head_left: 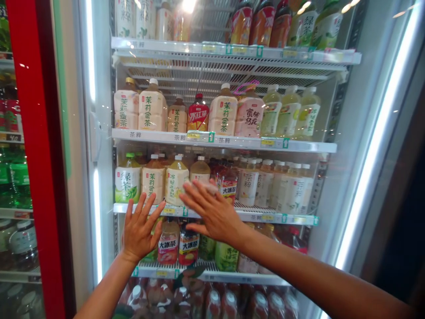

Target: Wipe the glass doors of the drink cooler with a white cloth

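My left hand (141, 230) is raised with its fingers spread, palm toward the glass door (212, 173) of a drinks cooler. Nothing is in it. To its right, my right hand (212, 210) reaches in from the lower right, fingers stretched out and tilted left. Under those fingers lies a pale, crumpled piece like a tissue or cloth (211, 188), mostly hidden, held flat toward the glass. Behind the hands stand bottled teas; a green tea bottle (128, 179) is left of them and a red-labelled iced tea bottle (229, 188) is just right of my right fingers.
Several white wire shelves (226, 141) of bottles lie behind the glass. Bright light strips (375, 146) run up both sides. A red upright post (31, 155) stands at the left, with another cooler of green bottles (20, 177) beyond it.
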A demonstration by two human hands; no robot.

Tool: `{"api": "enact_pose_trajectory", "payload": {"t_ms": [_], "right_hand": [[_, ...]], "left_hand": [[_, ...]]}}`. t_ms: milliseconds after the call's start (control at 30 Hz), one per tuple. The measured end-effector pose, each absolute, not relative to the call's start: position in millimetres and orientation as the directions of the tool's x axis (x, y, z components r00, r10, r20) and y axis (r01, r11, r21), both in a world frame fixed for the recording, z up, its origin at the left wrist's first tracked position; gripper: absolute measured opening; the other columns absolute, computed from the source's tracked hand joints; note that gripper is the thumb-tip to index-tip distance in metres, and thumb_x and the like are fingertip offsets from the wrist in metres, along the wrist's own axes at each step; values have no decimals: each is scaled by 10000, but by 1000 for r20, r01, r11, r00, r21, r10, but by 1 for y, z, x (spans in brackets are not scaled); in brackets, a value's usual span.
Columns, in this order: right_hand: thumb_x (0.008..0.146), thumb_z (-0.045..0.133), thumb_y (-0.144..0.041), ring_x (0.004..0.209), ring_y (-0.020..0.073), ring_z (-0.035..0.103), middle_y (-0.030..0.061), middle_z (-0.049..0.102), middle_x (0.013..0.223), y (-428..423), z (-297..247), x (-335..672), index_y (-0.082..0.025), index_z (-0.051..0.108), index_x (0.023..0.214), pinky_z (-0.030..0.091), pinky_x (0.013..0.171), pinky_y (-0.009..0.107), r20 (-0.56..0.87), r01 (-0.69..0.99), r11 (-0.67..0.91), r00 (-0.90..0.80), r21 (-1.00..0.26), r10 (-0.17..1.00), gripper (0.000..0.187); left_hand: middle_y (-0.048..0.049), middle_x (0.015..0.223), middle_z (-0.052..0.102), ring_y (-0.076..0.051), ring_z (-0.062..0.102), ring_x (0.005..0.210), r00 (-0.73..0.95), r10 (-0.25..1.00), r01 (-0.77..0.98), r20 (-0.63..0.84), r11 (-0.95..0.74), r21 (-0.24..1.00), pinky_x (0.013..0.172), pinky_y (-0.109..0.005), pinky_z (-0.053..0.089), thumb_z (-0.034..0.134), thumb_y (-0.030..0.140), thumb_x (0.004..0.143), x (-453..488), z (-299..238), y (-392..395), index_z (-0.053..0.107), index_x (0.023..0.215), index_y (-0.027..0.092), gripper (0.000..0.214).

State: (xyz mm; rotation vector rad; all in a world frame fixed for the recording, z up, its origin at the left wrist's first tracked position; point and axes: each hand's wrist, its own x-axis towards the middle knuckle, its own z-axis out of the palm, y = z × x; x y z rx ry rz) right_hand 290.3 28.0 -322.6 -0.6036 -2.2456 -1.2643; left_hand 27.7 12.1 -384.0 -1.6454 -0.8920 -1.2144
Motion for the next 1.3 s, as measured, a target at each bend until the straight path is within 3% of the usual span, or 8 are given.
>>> {"api": "enact_pose_trajectory", "payload": {"t_ms": [100, 300, 500, 667, 767, 900, 1067, 1300], "right_hand": [[885, 598, -760, 1623, 323, 81, 113, 202, 1727, 24, -328, 287, -183, 278, 1638, 240, 1280, 562, 676, 660, 437, -722, 612, 144, 1001], [826, 608, -828, 1622, 220, 117, -5, 287, 1713, 25, -375, 294, -235, 364, 1607, 274, 1292, 416, 387, 332, 500, -922, 800, -8, 1010], [949, 481, -757, 1613, 322, 151, 45, 234, 1721, 34, -293, 295, -264, 211, 1654, 112, 1295, 654, 649, 613, 483, -752, 625, 115, 902], [933, 441, -803, 1614, 249, 162, 117, 310, 1693, 25, -343, 295, -120, 374, 1596, 146, 1323, 423, 451, 376, 532, -892, 759, -12, 954], [952, 441, -776, 1614, 264, 163, 115, 327, 1684, 26, -344, 296, -121, 380, 1592, 142, 1324, 466, 475, 387, 544, -880, 744, -24, 917], [1039, 477, -578, 1611, 294, 161, 28, 401, 1651, 31, -305, 297, -219, 372, 1596, 10, 1312, 627, 580, 483, 510, -813, 712, -39, 671], [1031, 551, -178, 1588, 223, 246, -9, 535, 1558, 28, -285, 299, -213, 474, 1529, -32, 1333, 551, 592, 486, 415, -786, 770, -178, 505], [1008, 590, -155, 1575, 239, 286, 112, 564, 1532, 41, -277, 302, -111, 656, 1309, 337, 1280, 525, 427, 221, 497, -834, 839, -351, 312]], "left_hand": [[-2, 1685, 316, -271, 273, 1580, 256, 50, 906, 965, -359, -222, 1326, -525, 161, 605, 226, 927, 28, -384, 12, 367, 1585, 330, 707], [-8, 1682, 321, -271, 280, 1577, 260, 43, 905, 965, -360, -227, 1325, -526, 166, 603, 229, 929, 28, -384, 12, 355, 1590, 326, 713], [-3, 1681, 319, -262, 273, 1578, 256, 29, 903, 966, -365, -228, 1328, -516, 153, 595, 228, 934, 29, -382, 11, 360, 1588, 325, 702], [-5, 1678, 328, -263, 278, 1576, 254, 30, 901, 967, -371, -225, 1330, -509, 155, 605, 232, 929, 29, -383, 11, 356, 1590, 329, 713], [-4, 1679, 324, -260, 275, 1578, 254, 28, 900, 967, -373, -226, 1332, -508, 151, 604, 231, 930, 29, -383, 11, 356, 1590, 331, 712], [1, 1683, 314, -258, 267, 1582, 255, 24, 899, 967, -373, -228, 1330, -511, 152, 594, 227, 936, 29, -383, 11, 358, 1589, 325, 701], [-2, 1683, 315, -261, 270, 1580, 258, 28, 901, 966, -367, -231, 1326, -517, 158, 590, 227, 939, 30, -382, 11, 362, 1587, 323, 694], [-8, 1680, 322, -265, 271, 1581, 256, 35, 901, 966, -371, -226, 1325, -528, 160, 593, 234, 939, 29, -384, 12, 367, 1585, 325, 691]]}}
